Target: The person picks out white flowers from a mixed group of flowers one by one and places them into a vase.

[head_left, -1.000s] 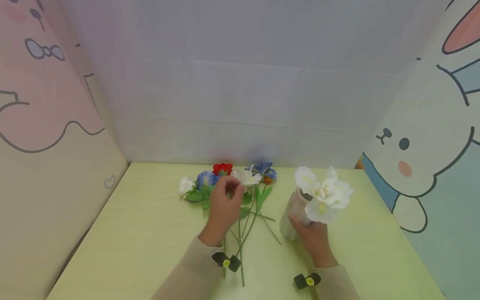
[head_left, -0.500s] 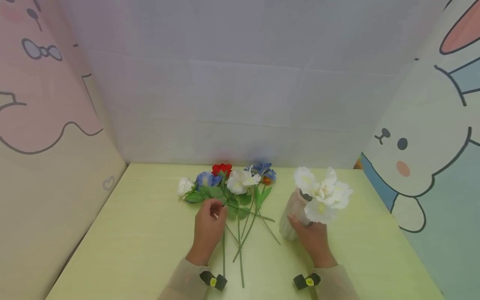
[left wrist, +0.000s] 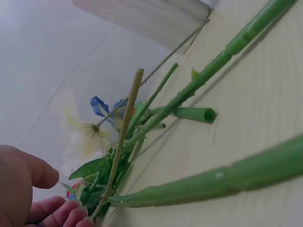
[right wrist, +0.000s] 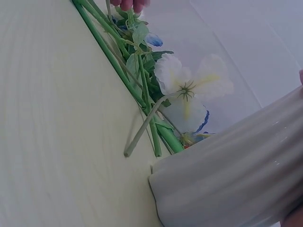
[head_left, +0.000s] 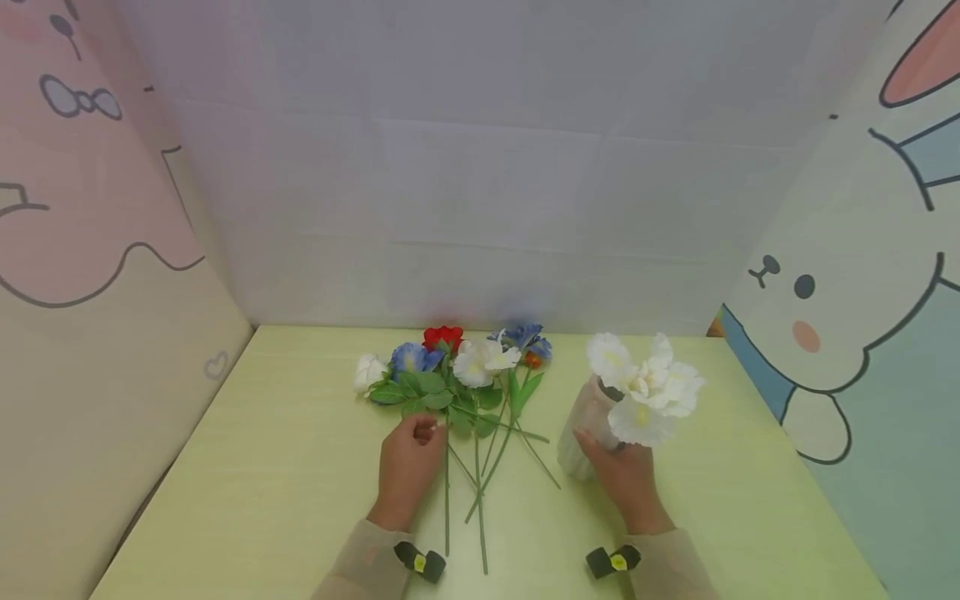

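Flowers (head_left: pixel 474 365): lying across the counter (head_left: pixel 292 450), stems (head_left: pixel 447 517) running towards the person.
Left hand (head_left: pixel 408 471): hanging nearer, just left of those stems, thumb parting from half-curled fingers.
Vase (head_left: pixel 583 425): standing farther right, holding white blooms (head_left: pixel 647 387).
Right hand (head_left: pixel 626 482): fingers gripping the vase.

1. The tabletop (head_left: pixel 285 475) is coloured pale yellow, faintly streaked.
2. At lower right, a whitish, ribbed vase (head_left: pixel 579 429) and white blooms (head_left: pixel 651 387) tinged yellow are seen.
3. At lower centre, a red flower (head_left: pixel 443 337), blue flowers (head_left: pixel 411 357) and an orange flower (head_left: pixel 533 360) are accompanied by green leaves (head_left: pixel 431 382).
4. At upper left, the wall (head_left: pixel 90 200) is coloured pink above cream.
5. At right, a white rabbit print (head_left: pixel 855 292) is outlined in grey.
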Demonstrator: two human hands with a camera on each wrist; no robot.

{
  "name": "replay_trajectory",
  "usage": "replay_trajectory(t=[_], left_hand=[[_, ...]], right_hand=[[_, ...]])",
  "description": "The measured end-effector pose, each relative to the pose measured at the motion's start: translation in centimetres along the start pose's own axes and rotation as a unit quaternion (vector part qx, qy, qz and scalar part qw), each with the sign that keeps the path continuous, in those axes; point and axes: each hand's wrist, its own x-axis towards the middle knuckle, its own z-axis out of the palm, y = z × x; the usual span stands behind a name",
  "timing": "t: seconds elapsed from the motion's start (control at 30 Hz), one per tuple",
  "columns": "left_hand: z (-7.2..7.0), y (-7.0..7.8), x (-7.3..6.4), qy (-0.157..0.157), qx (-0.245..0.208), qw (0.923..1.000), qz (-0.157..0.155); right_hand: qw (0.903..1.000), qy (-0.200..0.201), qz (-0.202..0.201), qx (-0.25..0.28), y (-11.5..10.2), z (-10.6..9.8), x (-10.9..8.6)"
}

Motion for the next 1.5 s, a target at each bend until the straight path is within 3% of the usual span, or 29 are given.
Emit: replay_trajectory(t=[0.2, 0.37, 0.53, 0.73, 0.9, 1.07, 1.23, 1.5], left_hand=[[0.1, -1.0, 0.1, -0.016, 0.034, 0.9989, -0.03], [0.3, -1.5, 0.4, -0.019, 0.059, 0.998, -0.011], [0.5, -1.4, 1.1, -0.032, 0.114, 0.9928, 0.016], [0.7, -1.3, 1.6, -0.039, 0.159, 0.9863, 0.014], [0.5, -1.2, 1.7, -0.042, 0.129, 0.9905, -0.019], [0.2, -1.4, 2.0, -0.046, 0.086, 0.9939, -0.051], [0.0, -1.7, 2.3, -0.053, 0.061, 0.9952, -0.055], [-0.2, -1.5, 2.2, -0.051, 0.051, 0.9963, -0.046]], right_hand=[[0.9999, -0.001, -0.017, -0.001, 0.7, 0.0, 0.1], [0.9998, 0.002, -0.016, 0.006, 0.8, 0.0, 0.1], [1.0, 0.003, -0.006, 0.0, 0.7, 0.0, 0.1], [0.9999, 0.001, -0.002, -0.01, -2.4, 0.0, -0.3], [0.9999, 0.0, -0.002, -0.016, -4.2, -0.1, -0.7], [0.9999, 0.004, 0.002, -0.011, -1.8, 0.0, -0.4], [1.0, 0.003, -0.001, -0.006, 0.6, 0.0, 0.0], [0.9998, 0.003, -0.018, -0.013, 1.1, -0.1, 0.2]])
